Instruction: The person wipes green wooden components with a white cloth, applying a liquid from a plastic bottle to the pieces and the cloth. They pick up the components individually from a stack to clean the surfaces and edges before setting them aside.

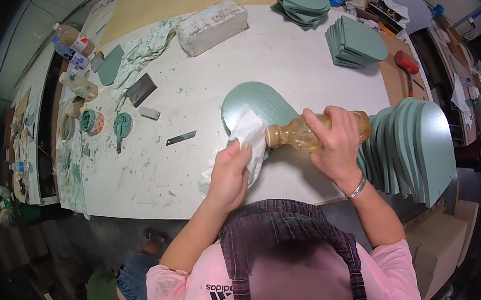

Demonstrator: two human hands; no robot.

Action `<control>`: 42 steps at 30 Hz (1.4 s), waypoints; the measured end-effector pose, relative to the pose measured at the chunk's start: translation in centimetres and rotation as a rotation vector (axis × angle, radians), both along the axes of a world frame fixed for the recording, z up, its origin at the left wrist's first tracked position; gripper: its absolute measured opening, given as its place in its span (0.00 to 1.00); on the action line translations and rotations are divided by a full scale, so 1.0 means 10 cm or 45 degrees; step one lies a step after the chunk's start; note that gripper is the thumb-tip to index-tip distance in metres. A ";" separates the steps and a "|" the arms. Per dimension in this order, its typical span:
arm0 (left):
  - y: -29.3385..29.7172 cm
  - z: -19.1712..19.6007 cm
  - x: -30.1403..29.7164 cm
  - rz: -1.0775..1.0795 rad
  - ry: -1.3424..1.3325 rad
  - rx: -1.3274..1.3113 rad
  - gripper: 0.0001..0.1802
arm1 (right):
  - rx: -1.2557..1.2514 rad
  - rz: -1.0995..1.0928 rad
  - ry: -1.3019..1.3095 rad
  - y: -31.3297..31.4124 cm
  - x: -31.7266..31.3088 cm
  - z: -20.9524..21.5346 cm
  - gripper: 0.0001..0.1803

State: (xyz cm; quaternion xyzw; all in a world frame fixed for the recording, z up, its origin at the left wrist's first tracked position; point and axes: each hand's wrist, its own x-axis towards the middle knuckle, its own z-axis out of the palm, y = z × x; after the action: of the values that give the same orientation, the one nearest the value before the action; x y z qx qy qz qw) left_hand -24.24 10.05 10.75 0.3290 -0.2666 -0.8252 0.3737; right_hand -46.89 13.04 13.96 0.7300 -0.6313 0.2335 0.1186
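My left hand is closed around a bunched white cloth, part of which hangs below the wrist. In my right hand a clear bottle of amber liquid lies tipped on its side. Its mouth points left and meets the cloth. Beneath the cloth and bottle, a green round-ended board rests on the white worktable; its near part is hidden. Just right of the bottle's base stands a long row of similar green boards at the table edge.
More green board stacks sit at the back right, near a red-headed mallet. A pale block lies at the back. On the left are a blade, a putty-smeared lid, a putty jar and several bottles.
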 end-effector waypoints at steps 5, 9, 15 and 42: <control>0.02 0.02 0.01 0.011 -0.046 0.019 0.20 | 0.003 0.004 0.084 -0.05 -0.01 0.01 0.27; 0.02 0.01 0.02 0.020 -0.049 0.025 0.20 | 0.011 0.017 0.069 -0.07 -0.01 0.01 0.27; -0.06 -0.05 0.28 0.106 0.159 0.098 0.22 | 0.028 -0.074 -0.479 -0.15 -0.12 -0.24 0.33; 0.01 -0.68 0.27 -0.081 -1.520 -1.923 0.08 | 0.061 -0.171 -0.536 -0.68 0.26 -0.90 0.26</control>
State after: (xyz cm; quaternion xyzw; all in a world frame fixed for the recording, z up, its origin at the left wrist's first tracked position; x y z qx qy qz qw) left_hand -21.56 10.19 3.93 0.3599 -0.8825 -0.1422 0.2673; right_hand -44.27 6.24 4.96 0.6239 -0.6948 0.3573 -0.0181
